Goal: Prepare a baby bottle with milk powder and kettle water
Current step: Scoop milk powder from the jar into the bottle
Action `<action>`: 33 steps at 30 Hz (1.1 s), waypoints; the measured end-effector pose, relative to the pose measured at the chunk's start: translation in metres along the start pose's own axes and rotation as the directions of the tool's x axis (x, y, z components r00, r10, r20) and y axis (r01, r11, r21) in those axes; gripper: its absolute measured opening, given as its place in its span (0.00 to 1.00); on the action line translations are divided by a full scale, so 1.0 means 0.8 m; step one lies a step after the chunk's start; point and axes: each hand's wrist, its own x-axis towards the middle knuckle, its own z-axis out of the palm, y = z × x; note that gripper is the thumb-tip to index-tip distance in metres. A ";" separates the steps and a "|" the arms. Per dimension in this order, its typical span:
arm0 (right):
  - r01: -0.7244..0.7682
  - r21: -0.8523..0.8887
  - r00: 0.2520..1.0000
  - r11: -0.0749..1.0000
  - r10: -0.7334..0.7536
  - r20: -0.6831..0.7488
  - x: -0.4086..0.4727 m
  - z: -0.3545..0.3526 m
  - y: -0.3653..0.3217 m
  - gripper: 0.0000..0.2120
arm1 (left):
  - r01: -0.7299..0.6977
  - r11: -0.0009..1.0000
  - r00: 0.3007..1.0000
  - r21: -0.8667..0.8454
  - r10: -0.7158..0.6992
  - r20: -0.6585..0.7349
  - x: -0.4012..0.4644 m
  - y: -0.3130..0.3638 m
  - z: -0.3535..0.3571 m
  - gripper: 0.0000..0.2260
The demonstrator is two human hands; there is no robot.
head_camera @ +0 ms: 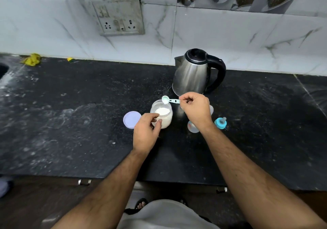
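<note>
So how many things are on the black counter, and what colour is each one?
Silver: 1, the kettle
White: 1, the powder jar
Purple: 1, the jar lid
Clear: 1, the baby bottle
Blue-green: 2, the scoop and the bottle cap
Yellow: 2, a rag and a small bit
Total: 8

Dim, cool indoor light, no hard shadows. Soft glare streak on the steel kettle point(192, 74), faint sheen on the dark surface point(70, 115). Strong wide-angle bend at the edges: wall tiles point(230, 39) curve. Overall soft, corners smeared, floor murky.
</note>
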 end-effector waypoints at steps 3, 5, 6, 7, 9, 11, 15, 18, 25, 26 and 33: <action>0.058 -0.115 0.997 0.992 -0.051 0.062 0.004 0.014 -0.007 0.08 | 0.102 0.995 0.995 -0.018 -0.102 -0.004 0.009 -0.018 -0.012 0.10; 0.089 -0.201 0.989 0.976 -0.062 0.136 0.007 0.021 -0.010 0.08 | 0.146 0.989 0.988 -0.009 -0.146 0.054 0.017 -0.025 -0.015 0.17; 0.106 -0.251 0.983 0.962 -0.062 0.174 0.009 0.025 -0.011 0.09 | 0.165 0.986 0.983 0.001 -0.164 0.087 0.021 -0.027 -0.015 0.21; 0.118 -0.299 0.976 0.947 -0.056 0.208 0.012 0.029 -0.012 0.10 | 0.179 0.984 0.977 0.012 -0.179 0.114 0.025 -0.029 -0.015 0.25; 0.155 -0.381 0.962 0.911 -0.052 0.267 0.017 0.035 -0.015 0.10 | 0.187 0.982 0.971 0.026 -0.188 0.149 0.032 -0.031 -0.014 0.30; 0.228 -0.462 0.940 0.857 -0.069 0.335 0.021 0.041 -0.020 0.10 | 0.189 0.981 0.963 0.029 -0.191 0.188 0.038 -0.032 -0.013 0.32; 0.339 -0.572 0.883 0.747 -0.042 0.467 0.030 0.054 -0.028 0.10 | 0.188 0.982 0.953 0.011 -0.186 0.238 0.044 -0.031 -0.011 0.30; 0.400 -0.613 0.848 0.682 -0.021 0.530 0.032 0.063 -0.031 0.11 | 0.183 0.983 0.953 -0.004 -0.176 0.246 0.044 -0.031 -0.012 0.28; 0.434 -0.632 0.833 0.642 -0.018 0.554 0.034 0.070 -0.031 0.09 | 0.167 0.986 0.949 0.014 -0.165 0.268 0.046 -0.037 -0.013 0.25; 0.432 -0.624 0.835 0.651 -0.028 0.549 0.035 0.069 -0.030 0.10 | 0.164 0.986 0.950 0.017 -0.163 0.267 0.046 -0.037 -0.014 0.25; 0.307 -0.544 0.923 0.781 -0.104 0.371 0.035 0.038 -0.026 0.11 | 0.122 0.992 0.979 -0.035 -0.114 0.169 0.042 -0.035 -0.018 0.22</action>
